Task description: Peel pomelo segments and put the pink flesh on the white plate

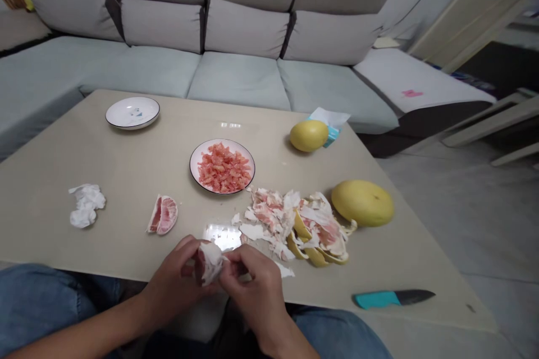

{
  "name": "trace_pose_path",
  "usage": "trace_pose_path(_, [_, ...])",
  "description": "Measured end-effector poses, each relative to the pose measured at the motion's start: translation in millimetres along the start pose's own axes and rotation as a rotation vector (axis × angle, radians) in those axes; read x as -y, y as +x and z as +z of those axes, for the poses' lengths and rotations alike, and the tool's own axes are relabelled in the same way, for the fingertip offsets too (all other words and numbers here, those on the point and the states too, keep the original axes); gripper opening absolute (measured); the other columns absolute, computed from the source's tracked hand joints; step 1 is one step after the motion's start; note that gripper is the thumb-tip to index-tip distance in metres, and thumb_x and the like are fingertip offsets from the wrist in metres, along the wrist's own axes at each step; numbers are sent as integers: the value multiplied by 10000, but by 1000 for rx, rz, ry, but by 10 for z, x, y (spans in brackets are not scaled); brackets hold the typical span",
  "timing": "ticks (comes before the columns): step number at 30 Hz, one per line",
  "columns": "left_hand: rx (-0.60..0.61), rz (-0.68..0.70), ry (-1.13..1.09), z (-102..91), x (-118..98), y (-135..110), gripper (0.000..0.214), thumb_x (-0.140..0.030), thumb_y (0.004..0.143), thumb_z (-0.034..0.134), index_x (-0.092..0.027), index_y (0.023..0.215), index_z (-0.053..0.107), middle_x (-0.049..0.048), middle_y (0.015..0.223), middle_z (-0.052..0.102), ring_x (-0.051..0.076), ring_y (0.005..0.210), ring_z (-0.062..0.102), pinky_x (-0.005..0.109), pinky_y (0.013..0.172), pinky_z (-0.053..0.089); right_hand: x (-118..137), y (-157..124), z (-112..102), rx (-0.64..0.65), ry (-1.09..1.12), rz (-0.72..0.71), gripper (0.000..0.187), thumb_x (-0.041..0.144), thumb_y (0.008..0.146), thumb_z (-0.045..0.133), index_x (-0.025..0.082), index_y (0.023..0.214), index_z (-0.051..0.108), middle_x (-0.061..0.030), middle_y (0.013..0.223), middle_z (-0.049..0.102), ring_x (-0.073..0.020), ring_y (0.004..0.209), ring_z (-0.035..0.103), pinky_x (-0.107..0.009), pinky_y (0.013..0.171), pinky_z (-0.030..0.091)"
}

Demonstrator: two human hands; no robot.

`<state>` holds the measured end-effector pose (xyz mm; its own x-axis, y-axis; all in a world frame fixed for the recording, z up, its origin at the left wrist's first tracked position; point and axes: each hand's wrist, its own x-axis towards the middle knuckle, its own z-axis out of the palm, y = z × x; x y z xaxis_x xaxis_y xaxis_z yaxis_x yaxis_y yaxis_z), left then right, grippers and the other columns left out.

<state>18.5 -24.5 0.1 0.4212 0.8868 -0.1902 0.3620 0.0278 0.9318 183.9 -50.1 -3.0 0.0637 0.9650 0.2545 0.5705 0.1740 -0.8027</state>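
Note:
Both of my hands meet at the near edge of the table around one pomelo segment [209, 261], pink flesh under white membrane. My left hand [174, 286] wraps it from the left. My right hand [252, 286] pinches the membrane on its right side. Just beyond, a pile of peel and membrane scraps [298, 221] lies on the table. Two unpeeled pink segments [163, 215] rest to the left of it. A white plate of peeled pink flesh [222, 166] stands at the table's middle.
A pomelo piece with yellow rind [362, 202] and a whole yellow fruit [309, 135] lie at right, by a tissue pack [332, 123]. A teal-handled knife [393, 298] lies near the front right edge. An empty white dish [132, 113] and crumpled tissue [86, 205] are left. A grey sofa [236, 56] stands behind.

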Motion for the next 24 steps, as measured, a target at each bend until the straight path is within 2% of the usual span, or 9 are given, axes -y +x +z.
trace_pose_path(3, [60,-54,-160,-33,-34,-6,293,-208,668,721,-197,931,593,39,963,573,184,831,577,255,666,533,54,69,-76,36,114,121,141,137,715,530,164,614,623,22,517,556,-100,452,506,-177,430,403])
trace_pose_path(7, [102,-100,-313,-72,25,-8,312,-182,686,711,-183,963,569,44,971,574,171,832,583,252,690,515,-34,198,-239,-34,106,128,155,174,757,511,168,663,635,18,541,579,-107,460,501,-185,427,405])
trace_pose_path(10, [82,-108,-327,-92,60,5,250,-170,699,703,-180,910,570,39,972,559,163,827,574,246,684,506,-222,290,-355,-107,-50,24,194,179,818,494,174,820,688,-31,712,676,-146,580,591,-242,550,481])
trace_pose_path(12, [61,-108,-291,-102,50,14,216,-162,689,707,-180,851,565,40,995,549,162,828,570,242,673,508,-358,331,-392,-110,-199,-58,251,163,835,475,183,939,703,-68,853,704,-184,718,646,-285,648,512])
trace_pose_path(15, [36,-110,-247,-123,-4,25,228,-173,678,713,-184,844,559,45,1033,539,159,813,570,238,647,515,-509,363,-397,-72,-429,-71,252,187,858,485,161,972,708,-96,855,690,-203,714,652,-305,645,516])
trace_pose_path(18, [25,-104,-187,-150,-71,39,226,-188,682,704,-185,865,571,38,996,545,159,791,570,243,643,520,-532,375,-394,-80,-553,-86,246,241,876,514,120,967,708,-146,885,674,-247,748,648,-376,678,532])
trace_pose_path(21, [7,-85,-60,-155,-96,54,277,-189,679,703,-194,935,598,48,1009,559,181,839,572,253,665,521,-405,334,-384,-107,-436,-189,225,240,888,536,156,1032,687,-169,1081,647,-285,965,623,-451,812,524])
trace_pose_path(24, [5,-33,54,-116,-43,54,373,-162,680,691,-216,1037,596,55,1044,574,181,837,572,251,654,508,-205,230,-322,25,-151,-262,244,221,885,587,222,1123,642,-96,1071,666,-221,999,617,-373,846,530])
